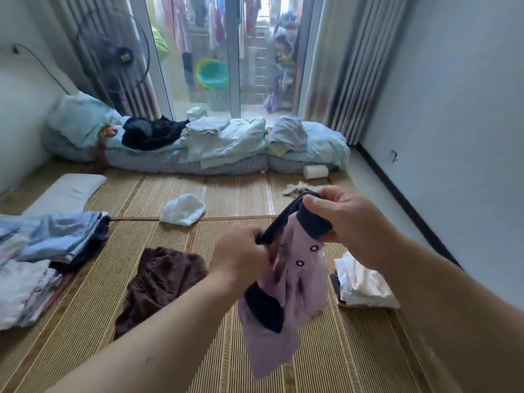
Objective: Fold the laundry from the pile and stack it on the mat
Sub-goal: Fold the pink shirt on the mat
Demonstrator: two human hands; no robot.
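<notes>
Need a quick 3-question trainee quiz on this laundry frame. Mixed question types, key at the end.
1. Fill in: as the person sees it, the brown garment lies on the mat to the ___ of the lilac garment.
2. True or false: the lilac garment lies flat on the mat.
3. Which grips the lilac garment's dark trim? A: only the left hand. B: only the right hand. C: both hands.
Key: 1 left; 2 false, both hands hold it up above the mat; 3 C.
</notes>
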